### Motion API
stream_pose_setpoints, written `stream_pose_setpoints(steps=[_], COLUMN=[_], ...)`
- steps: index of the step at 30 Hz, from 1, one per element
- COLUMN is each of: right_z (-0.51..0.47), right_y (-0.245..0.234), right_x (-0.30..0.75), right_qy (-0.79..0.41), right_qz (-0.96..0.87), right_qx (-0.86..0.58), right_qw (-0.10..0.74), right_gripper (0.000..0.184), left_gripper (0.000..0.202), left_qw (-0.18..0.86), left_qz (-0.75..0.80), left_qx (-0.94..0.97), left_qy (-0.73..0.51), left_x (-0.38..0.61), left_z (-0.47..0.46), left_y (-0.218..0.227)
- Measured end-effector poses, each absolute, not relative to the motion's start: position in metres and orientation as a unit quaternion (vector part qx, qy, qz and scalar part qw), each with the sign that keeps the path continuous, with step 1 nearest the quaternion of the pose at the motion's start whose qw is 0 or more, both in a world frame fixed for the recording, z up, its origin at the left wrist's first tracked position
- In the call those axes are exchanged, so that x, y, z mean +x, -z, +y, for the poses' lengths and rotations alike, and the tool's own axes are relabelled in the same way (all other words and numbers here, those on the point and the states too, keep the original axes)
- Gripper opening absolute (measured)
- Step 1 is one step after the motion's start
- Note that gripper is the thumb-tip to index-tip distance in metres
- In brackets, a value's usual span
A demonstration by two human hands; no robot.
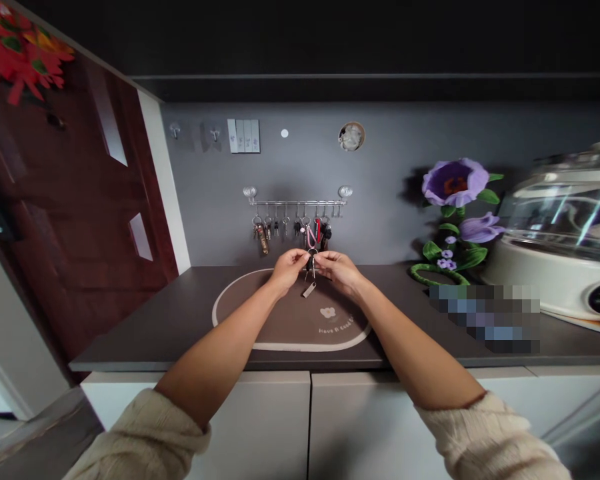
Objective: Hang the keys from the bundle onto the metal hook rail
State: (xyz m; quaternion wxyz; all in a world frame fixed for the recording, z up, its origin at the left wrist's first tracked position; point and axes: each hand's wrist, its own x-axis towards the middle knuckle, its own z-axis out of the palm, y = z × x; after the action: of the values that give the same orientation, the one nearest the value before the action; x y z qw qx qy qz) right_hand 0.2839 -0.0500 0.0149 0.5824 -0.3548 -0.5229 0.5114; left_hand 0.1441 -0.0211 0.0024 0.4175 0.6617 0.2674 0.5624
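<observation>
Key bunch: a dark-and-silver metal key bunch (310,264) with a flat silver tag (309,290) hangs between both hands, its long axis running downward, tag lowest.
Left-hand grip: the left hand (287,272) pinches the bunch's top from its left.
Right-hand grip: the right hand (341,271) pinches the same top from its right; both are about equally near.
Hook rail: the clear horizontal hook rail (300,203), hung with other keys (263,240), is above and beyond the grip.
Mat: a brown rounded mat (275,327) lies on the dark table (145,320) below.
Appliance: a cream appliance (525,280) has a transparent upper container (545,217); contents unclear.
</observation>
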Motion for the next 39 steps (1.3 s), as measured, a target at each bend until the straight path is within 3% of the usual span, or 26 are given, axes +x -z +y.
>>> stream_pose_setpoints(steps=[16,27,39], right_z=[-0.052,-0.045,-0.005], right_y=[-0.020,-0.063,-0.096], right_x=[0.292,0.309,0.328], right_qy=[-0.520,-0.468,-0.436], right_qz=[-0.492,-0.457,-0.394], right_qx=[-0.316,-0.355,-0.423], right_qw=[0.623,0.668,0.690], right_gripper=[0.025,0.003,0.016], left_gripper=[0.039,0.033,0.030], left_qw=[0.422,0.422,0.418], left_qz=[0.294,0.331,0.326], left_qx=[0.640,0.631,0.647], left_qy=[-0.571,-0.561,-0.547], left_x=[0.145,0.145,0.149], left_z=[-0.019,-0.016,-0.017], left_y=[0.002,0.009,0.013])
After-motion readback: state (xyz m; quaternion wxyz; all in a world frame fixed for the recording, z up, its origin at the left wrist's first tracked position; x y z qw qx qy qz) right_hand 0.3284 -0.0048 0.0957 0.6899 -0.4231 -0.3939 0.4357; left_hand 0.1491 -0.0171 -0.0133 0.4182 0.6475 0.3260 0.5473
